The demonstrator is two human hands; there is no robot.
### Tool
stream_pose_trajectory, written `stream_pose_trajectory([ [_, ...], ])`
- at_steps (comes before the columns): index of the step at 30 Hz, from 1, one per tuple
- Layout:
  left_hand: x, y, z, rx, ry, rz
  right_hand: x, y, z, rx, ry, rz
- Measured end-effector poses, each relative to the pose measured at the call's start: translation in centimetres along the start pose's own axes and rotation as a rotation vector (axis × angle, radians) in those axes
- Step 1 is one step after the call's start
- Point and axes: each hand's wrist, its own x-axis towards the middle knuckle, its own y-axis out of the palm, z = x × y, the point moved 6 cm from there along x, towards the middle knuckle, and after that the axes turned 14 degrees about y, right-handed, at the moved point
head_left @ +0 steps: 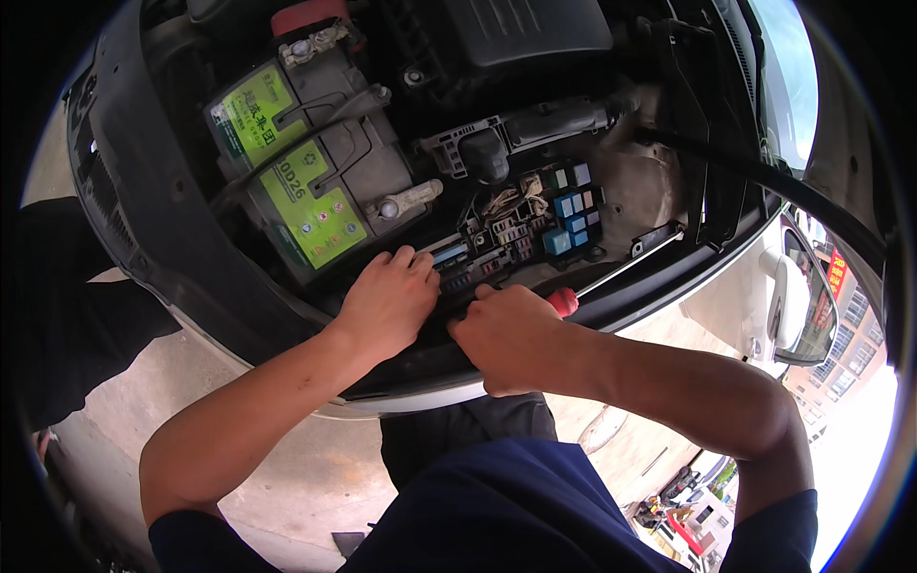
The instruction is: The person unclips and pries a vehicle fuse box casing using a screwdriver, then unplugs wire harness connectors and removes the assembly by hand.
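Fuse box point(539, 229): blocky blue relays point(557, 242), small fuses point(509, 230); left hand point(387, 298), right hand point(508, 336) beside it, fingers curled together; whether clamped, cannot tell.

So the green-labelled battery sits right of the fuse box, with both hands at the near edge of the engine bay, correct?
No: the head view shows the green-labelled battery left of the fuse box. The left hand and right hand are indeed at the near edge of the engine bay.
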Motion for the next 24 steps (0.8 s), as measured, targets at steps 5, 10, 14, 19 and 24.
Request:
stream_pose_trajectory([
  [5, -1.0, 0.3, 0.0, -0.029, 0.006, -0.1, 0.2, 0.4, 1.0, 0.101, -0.081, -0.196],
  [10, -1.8, 0.9, -0.3, -0.002, 0.03, -0.238, 0.8, -0.1, 0.4, 0.121, 0.029, 0.091],
  [14, -1.5, 1.1, -0.8, 0.12, 0.089, -0.208, 1.4, -0.8, -0.5, 0.306, 0.024, 0.201],
  [19, -1.1, 1.6, -1.2, 0.193, 0.147, -0.217, 0.4, -0.5, 0.9, 0.166, 0.08, 0.159],
  [24, -1.1, 1.7, -1.5, 0.193, 0.144, -0.213, -0.1, 0.7, 2.0, 0.13, 0.076, 0.164],
])
